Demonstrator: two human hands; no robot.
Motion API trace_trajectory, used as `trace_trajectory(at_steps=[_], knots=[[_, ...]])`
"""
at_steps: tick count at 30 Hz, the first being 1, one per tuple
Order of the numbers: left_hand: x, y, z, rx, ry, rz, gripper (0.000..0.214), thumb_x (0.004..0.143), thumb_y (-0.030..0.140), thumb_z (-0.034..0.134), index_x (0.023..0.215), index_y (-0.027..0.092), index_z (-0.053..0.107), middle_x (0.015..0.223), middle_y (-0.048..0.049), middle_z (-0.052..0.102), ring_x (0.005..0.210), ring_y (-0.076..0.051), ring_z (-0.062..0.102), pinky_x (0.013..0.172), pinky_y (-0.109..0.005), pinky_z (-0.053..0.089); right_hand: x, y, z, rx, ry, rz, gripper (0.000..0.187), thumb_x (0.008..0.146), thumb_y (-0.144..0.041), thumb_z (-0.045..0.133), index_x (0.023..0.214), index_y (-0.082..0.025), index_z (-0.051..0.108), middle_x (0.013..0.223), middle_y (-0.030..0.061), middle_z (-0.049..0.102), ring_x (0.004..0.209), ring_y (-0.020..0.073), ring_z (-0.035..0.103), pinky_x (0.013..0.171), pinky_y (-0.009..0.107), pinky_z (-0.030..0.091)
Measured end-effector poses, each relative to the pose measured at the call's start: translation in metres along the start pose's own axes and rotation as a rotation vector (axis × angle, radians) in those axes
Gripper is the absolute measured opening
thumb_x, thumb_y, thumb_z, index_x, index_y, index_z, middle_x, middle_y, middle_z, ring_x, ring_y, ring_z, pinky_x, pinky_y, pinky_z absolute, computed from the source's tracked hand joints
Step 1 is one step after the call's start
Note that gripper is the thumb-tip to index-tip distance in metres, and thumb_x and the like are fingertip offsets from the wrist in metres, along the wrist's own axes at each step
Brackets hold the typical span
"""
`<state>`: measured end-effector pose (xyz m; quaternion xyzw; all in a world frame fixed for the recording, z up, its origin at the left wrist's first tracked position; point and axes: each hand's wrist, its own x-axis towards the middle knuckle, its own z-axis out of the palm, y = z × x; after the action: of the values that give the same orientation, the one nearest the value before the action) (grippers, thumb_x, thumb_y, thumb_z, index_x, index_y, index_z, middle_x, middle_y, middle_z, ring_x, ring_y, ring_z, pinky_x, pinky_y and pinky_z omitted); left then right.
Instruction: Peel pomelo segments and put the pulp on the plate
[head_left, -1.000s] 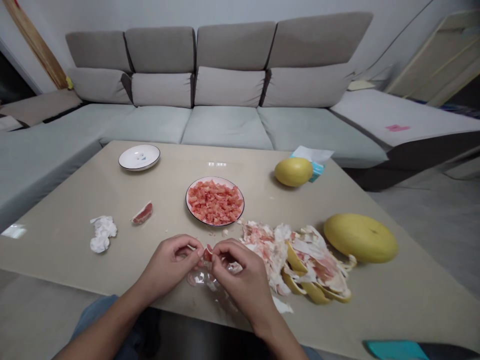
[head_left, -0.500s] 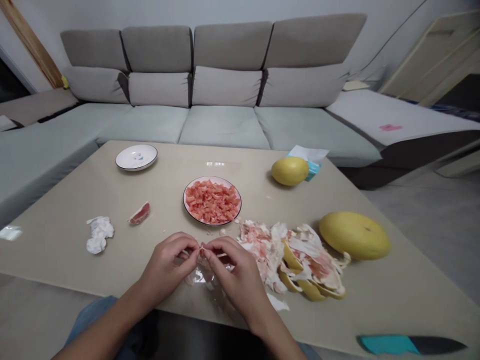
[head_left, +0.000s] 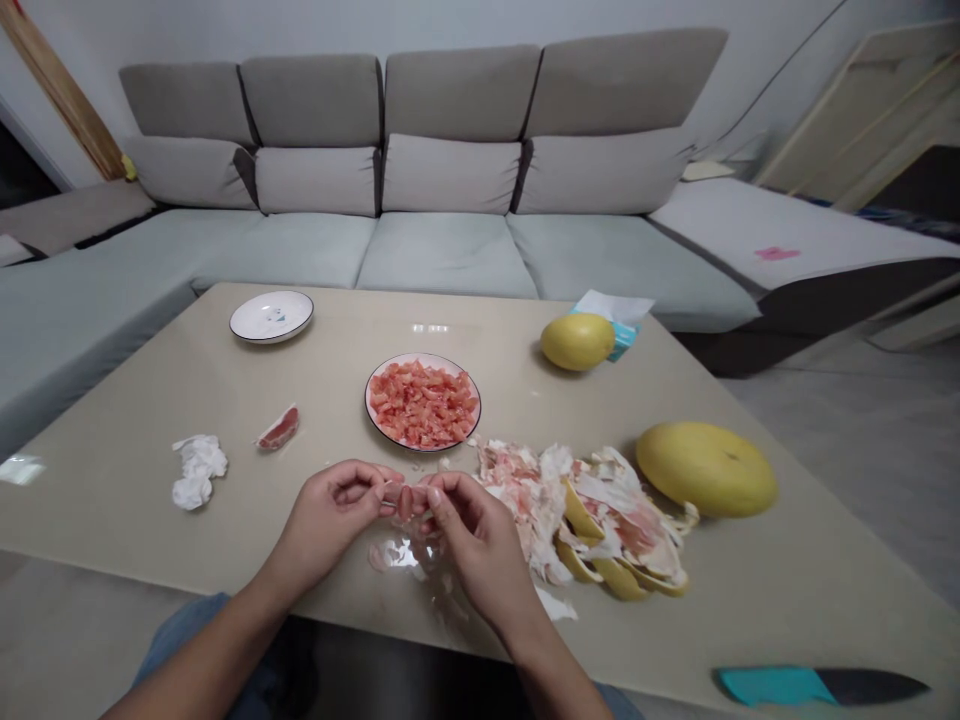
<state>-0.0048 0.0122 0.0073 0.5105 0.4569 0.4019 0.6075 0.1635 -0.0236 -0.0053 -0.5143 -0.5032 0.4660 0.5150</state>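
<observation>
Between my fingertips is a pinkish pomelo segment, with pale membrane along its top. My left hand pinches its left end, and my right hand pinches the right end; both are closed on it just above the table. Beyond my hands sits a dark-rimmed plate heaped with peeled pomelo pulp. A pile of membranes and yellow rind lies beside my right hand. Off to the left rests another pomelo segment, its skin still around the red flesh.
A crumpled tissue lies at left, and a white plate stands at the back left. Two whole pomelos, one large and one by a tissue pack, are at right. A teal-handled knife lies near the front right edge.
My hands have moved slightly apart, stretching the membrane between them, so more of the segment shows. The things on the table have kept their places.
</observation>
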Motion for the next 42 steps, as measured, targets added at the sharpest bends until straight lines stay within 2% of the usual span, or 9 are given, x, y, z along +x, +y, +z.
trace_trajectory(at_steps=[6, 12, 18, 20, 25, 32, 37, 42], knots=[[0.0, 0.002, -0.001, -0.136, -0.033, -0.072, 0.02, 0.082, 0.032, 0.07, 0.075, 0.014, 0.065, 0.085, -0.0054, 0.072, 0.081, -0.015, 0.066, 0.079, -0.026, 0.053, 0.0, -0.002, 0.0, 0.141, -0.01, 0.048, 0.028, 0.088, -0.046, 0.058, 0.081, -0.019, 0.06, 0.074, 0.0027, 0.064, 0.058, 0.0137, 0.056, 0.05, 0.023, 0.048], [-0.001, 0.006, 0.0, -0.318, -0.157, -0.173, 0.022, 0.087, 0.032, 0.064, 0.079, 0.012, 0.067, 0.083, -0.0062, 0.07, 0.085, -0.016, 0.066, 0.084, -0.027, 0.053, 0.001, -0.006, -0.003, 0.188, -0.005, 0.081, 0.029, 0.086, -0.047, 0.061, 0.081, -0.018, 0.061, 0.072, 0.0027, 0.065, 0.056, 0.014, 0.057, 0.045, 0.022, 0.047], [-0.003, 0.002, 0.002, -0.359, -0.19, -0.165, 0.021, 0.089, 0.032, 0.063, 0.102, 0.014, 0.064, 0.094, -0.008, 0.07, 0.09, -0.018, 0.067, 0.089, -0.034, 0.054, 0.001, -0.002, 0.001, 0.005, 0.093, -0.048, 0.02, 0.09, -0.038, 0.058, 0.083, -0.02, 0.062, 0.076, 0.0025, 0.068, 0.07, 0.0169, 0.064, 0.063, 0.025, 0.051], [-0.003, 0.0, 0.002, -0.37, -0.177, -0.181, 0.025, 0.09, 0.033, 0.062, 0.107, 0.015, 0.062, 0.094, -0.009, 0.071, 0.088, -0.018, 0.068, 0.087, -0.034, 0.055, -0.001, -0.002, 0.002, -0.06, 0.103, -0.087, 0.017, 0.091, -0.034, 0.056, 0.083, -0.02, 0.062, 0.076, 0.0021, 0.068, 0.071, 0.0165, 0.064, 0.064, 0.024, 0.05], [-0.001, -0.002, 0.003, -0.437, -0.173, -0.214, 0.025, 0.094, 0.036, 0.054, 0.101, 0.014, 0.062, 0.098, -0.0101, 0.068, 0.083, -0.017, 0.068, 0.076, -0.032, 0.058, -0.003, -0.003, 0.003, -0.2, 0.097, -0.19, 0.014, 0.093, -0.026, 0.051, 0.084, -0.021, 0.061, 0.077, 0.0015, 0.066, 0.069, 0.0153, 0.062, 0.061, 0.023, 0.048], [0.002, -0.008, 0.003, -0.533, -0.165, -0.302, 0.018, 0.092, 0.032, 0.058, 0.096, 0.015, 0.063, 0.09, -0.0083, 0.069, 0.077, -0.016, 0.068, 0.072, -0.03, 0.058, -0.004, 0.003, 0.002, -0.354, 0.014, -0.319, 0.014, 0.094, -0.019, 0.046, 0.089, -0.021, 0.059, 0.083, 0.0024, 0.065, 0.077, 0.0169, 0.06, 0.07, 0.027, 0.044], [0.003, -0.009, 0.002, -0.474, -0.149, -0.323, 0.013, 0.087, 0.026, 0.065, 0.088, 0.013, 0.064, 0.086, -0.006, 0.065, 0.076, -0.014, 0.065, 0.073, -0.028, 0.057, -0.003, 0.001, 0.001, -0.297, -0.024, -0.262, 0.013, 0.095, -0.024, 0.048, 0.088, -0.02, 0.059, 0.083, 0.0024, 0.064, 0.077, 0.0167, 0.059, 0.07, 0.027, 0.044], [0.0, -0.006, 0.003, -0.38, -0.088, -0.214, 0.014, 0.085, 0.026, 0.069, 0.081, 0.013, 0.066, 0.079, -0.0025, 0.062, 0.079, -0.011, 0.061, 0.078, -0.023, 0.053, 0.0, -0.001, 0.001, -0.03, 0.007, 0.0, 0.021, 0.092, -0.039, 0.054, 0.085, -0.02, 0.059, 0.077, 0.0014, 0.064, 0.067, 0.0154, 0.058, 0.06, 0.024, 0.045]])
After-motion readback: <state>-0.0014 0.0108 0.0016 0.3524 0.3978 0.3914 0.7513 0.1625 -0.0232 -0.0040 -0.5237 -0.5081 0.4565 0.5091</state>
